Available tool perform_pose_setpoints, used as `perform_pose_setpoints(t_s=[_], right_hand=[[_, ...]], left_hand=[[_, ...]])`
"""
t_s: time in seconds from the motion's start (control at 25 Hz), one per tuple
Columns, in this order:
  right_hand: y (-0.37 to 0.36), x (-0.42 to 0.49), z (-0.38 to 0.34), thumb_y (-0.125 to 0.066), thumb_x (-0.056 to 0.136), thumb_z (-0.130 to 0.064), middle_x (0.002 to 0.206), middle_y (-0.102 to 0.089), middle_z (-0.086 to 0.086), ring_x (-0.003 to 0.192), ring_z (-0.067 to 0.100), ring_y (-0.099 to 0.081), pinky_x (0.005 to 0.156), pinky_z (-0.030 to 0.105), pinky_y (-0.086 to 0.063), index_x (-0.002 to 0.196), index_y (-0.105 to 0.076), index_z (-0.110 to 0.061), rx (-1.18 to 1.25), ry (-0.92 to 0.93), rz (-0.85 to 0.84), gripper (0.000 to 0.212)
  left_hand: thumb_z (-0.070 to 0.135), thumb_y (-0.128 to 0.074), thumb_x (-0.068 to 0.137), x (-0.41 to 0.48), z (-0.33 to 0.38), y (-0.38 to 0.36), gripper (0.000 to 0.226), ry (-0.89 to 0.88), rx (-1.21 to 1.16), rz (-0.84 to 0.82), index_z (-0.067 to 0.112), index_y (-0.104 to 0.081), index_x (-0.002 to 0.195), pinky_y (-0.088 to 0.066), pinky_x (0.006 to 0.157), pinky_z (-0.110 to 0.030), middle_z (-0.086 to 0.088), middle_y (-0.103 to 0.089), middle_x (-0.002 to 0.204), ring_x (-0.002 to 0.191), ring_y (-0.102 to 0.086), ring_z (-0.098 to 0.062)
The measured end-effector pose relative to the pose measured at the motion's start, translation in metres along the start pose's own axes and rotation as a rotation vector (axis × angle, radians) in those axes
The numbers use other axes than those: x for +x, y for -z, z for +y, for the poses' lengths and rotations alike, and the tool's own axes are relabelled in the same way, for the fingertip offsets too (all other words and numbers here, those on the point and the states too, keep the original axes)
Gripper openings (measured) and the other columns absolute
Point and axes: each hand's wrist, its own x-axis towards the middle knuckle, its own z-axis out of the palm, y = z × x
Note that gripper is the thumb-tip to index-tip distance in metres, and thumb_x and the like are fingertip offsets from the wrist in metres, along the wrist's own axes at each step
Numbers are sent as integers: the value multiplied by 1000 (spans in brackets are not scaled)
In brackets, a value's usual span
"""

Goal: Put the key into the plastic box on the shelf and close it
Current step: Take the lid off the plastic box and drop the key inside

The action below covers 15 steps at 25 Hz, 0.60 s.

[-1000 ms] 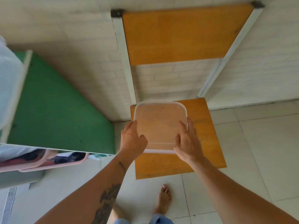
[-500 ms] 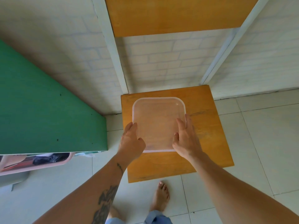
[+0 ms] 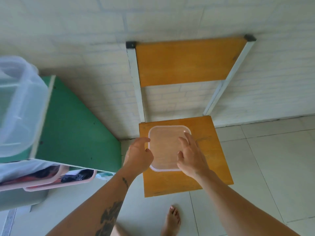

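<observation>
A white brick wall (image 3: 85, 40) backs the scene, with a green shelf unit (image 3: 71, 133) on the left and a wooden chair (image 3: 187, 181) standing against the wall on pale floor tiles (image 3: 272, 167). A clear plastic box (image 3: 18, 103) sits on top of the shelf at the left edge of view, blurred, and seems to be without its lid; that is where the key must go, though the key itself is nowhere to be seen, neither in a hand nor on the chair. Flat on the chair seat lies a clear square lid (image 3: 167, 147). The left hand (image 3: 138, 156) hovers at the lid's left edge, fingers loosely curled and holding nothing; the right hand (image 3: 190, 155) is spread open above its right side, also empty, and whether its fingertips touch the plastic cannot be told. The lid looks to be parked here so both hands are free, so the step in hand is likely to let go cleanly and turn to the box. To do that well, leave the lid lying flat and well inside the seat, away from the edges, so it will not slide off, and lift both hands straight up rather than dragging them across it. The lid is thin and light and would shift at a nudge.
</observation>
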Motion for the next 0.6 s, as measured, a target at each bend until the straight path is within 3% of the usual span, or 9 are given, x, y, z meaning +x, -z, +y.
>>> perform_pose_setpoints(t_s=[0.12, 0.28, 0.4, 0.52, 0.6], right_hand=[[43, -16, -34, -52, 94, -20, 155, -29, -1, 139, 19, -33, 104, 36, -45, 143, -40, -20, 63, 63, -3, 51], [99, -37, -81, -49, 94, -18, 140, -44, -6, 128, 16, -43, 104, 31, -40, 138, -46, -23, 167, 168, -18, 45], [128, -43, -119, -46, 95, -19, 141, -45, -3, 127, 16, -46, 104, 31, -39, 139, -46, -20, 233, 223, -22, 45], [142, -40, -162, -45, 94, -18, 144, -45, 2, 131, 17, -42, 108, 29, -33, 141, -46, -17, 274, 287, -23, 47], [146, -38, -195, -47, 94, -19, 146, -44, 4, 134, 18, -40, 110, 31, -30, 142, -45, -16, 302, 317, -35, 48]], left_hand=[[9, -43, 86, -31, 26, 43, 42, -14, -68, 42, 29, -62, 118, -47, 67, -16, 5, -63, 118, 89, -62, -11], [9, -45, 86, -77, 56, 102, 35, -50, -146, 115, 30, -67, 104, -46, 65, -12, 9, -68, 104, 85, -62, -2], [9, -47, 85, -107, 69, 143, 33, -76, -190, 200, 30, -67, 99, -51, 66, -19, 9, -69, 96, 78, -65, -6], [10, -49, 83, -131, 68, 179, 31, -105, -215, 309, 33, -68, 92, -48, 57, -15, 10, -72, 88, 71, -66, -5], [11, -51, 83, -146, 60, 205, 29, -119, -230, 386, 33, -69, 90, -51, 60, -18, 8, -73, 84, 70, -68, -9]])
